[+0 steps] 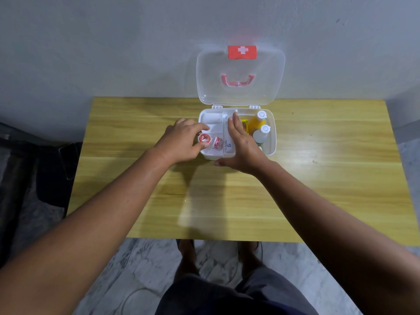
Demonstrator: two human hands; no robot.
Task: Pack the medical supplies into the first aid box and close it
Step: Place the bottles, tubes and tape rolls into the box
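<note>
Packing appears near its end: the left hand (181, 143) pinches the red tape roll (202, 138) in its fingers inside the first aid box (273, 142) on the counter (318, 178), the right hand (242, 144) rests straight-fingered alongside, and the next move, in my judgement, calls for releasing and lowering the lid (241, 92).

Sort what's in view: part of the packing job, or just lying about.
Job: first aid box, its open lid, red tape roll in the left hand, second tape roll, bandage roll, orange bottle, white bottle.
Lying about, on the floor: dark bag left of the table, white cable.
</note>
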